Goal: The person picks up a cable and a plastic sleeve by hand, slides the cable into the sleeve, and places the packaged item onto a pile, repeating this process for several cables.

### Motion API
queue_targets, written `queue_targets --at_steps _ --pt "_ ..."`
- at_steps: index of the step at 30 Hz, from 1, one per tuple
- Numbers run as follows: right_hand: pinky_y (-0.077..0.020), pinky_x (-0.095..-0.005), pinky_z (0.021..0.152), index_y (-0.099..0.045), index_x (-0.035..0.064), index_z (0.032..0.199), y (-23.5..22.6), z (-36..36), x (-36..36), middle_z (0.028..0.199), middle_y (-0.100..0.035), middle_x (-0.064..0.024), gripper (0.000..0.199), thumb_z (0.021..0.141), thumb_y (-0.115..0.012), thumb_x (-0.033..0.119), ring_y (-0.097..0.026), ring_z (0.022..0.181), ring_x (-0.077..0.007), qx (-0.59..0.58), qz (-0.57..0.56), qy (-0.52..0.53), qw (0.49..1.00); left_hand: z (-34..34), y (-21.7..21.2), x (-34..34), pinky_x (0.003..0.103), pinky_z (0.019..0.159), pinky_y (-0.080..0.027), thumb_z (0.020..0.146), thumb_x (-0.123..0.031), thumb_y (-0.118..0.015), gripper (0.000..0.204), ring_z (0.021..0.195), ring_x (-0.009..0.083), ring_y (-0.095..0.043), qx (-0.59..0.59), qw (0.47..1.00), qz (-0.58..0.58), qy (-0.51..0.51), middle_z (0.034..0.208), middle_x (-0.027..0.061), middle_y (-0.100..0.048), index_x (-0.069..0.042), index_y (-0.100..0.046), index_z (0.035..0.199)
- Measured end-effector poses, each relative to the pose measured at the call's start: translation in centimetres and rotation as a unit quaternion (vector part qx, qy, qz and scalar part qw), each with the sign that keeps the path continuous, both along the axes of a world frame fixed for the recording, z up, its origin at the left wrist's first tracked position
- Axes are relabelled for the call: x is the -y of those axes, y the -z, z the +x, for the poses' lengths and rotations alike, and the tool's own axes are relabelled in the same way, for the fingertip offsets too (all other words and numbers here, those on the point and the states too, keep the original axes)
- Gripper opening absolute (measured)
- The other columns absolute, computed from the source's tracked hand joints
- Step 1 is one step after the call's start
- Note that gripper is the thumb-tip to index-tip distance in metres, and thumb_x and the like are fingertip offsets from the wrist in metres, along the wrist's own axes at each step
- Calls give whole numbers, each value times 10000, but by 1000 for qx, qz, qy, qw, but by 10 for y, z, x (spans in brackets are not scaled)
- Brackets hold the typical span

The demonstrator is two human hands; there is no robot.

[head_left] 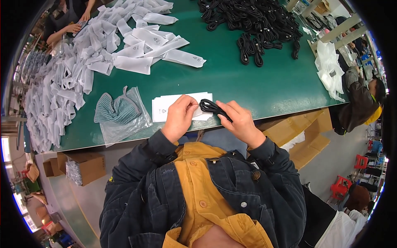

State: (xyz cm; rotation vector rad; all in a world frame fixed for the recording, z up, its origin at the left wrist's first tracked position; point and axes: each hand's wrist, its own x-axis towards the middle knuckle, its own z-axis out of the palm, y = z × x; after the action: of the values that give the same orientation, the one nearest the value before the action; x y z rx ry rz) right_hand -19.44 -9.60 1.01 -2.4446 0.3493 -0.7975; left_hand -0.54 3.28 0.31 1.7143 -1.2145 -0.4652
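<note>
The relation that counts is between the near tips of two hands: the black cable bundle lies directly to the right of the left hand's thumb and forefinger, its looped end just beside them. The bundle sits over the right end of a stack of flat white sleeves, close to the near edge of the green table. Its long axis slants, with the rounded loops up and to the left, toward the stack, and the other end running down and to the right into the palm of the right hand. That hand is the nearer one, being in contact: its thumb and fingers are closed around the bundle's rear part, leaving the looped front free and pointing at the other hand. The left hand is over the middle of the stack, thumb and forefinger drawn together into a pinch (whether a sleeve's lip is caught between them I cannot tell, since the fingers hide it). To the left of the stack, also by the near edge, a ribbed teal cloth lies on a clear plastic bag. Grey-white pouches are heaped from the far edge down the table's left side, while a dark pile of black cables lies toward the far right corner, well apart from both hands.
</note>
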Motion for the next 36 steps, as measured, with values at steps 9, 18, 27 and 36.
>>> queue_targets --at_steps 9,18,27,36 --pt "-475 -339 584 -651 28 1219 -3 0 -3 857 -577 -117 396 827 -708 27 -588 691 -248 10 47 11 999 2 4 -3 370 666 -485 851 35 -601 74 741 322 -586 62 996 16 57 851 152 -580 3 -581 914" --pt "-428 -257 538 -670 11 1149 -17 1 8 815 -619 -65 274 905 -670 136 -541 633 -148 -191 364 0 912 -4 -10 -2 350 725 -492 820 80 -616 127 781 293 -579 45 993 -83 75 921 122 -596 -1 -587 913" --pt "-444 -245 562 -631 31 1158 -5 -1 8 854 -639 -56 282 907 -680 149 -556 654 -122 -155 594 -4 789 -3 -27 1 366 752 -468 779 71 -639 146 913 318 -548 145 973 -120 133 977 118 -554 -12 -573 880" --pt "-517 -359 672 -648 72 1158 -33 10 18 1019 -602 -114 410 767 -768 58 -610 783 -293 14 -111 -152 982 11 -29 4 367 810 -456 792 35 -668 139 942 307 -539 32 996 -70 36 1003 113 -554 -19 -568 873"
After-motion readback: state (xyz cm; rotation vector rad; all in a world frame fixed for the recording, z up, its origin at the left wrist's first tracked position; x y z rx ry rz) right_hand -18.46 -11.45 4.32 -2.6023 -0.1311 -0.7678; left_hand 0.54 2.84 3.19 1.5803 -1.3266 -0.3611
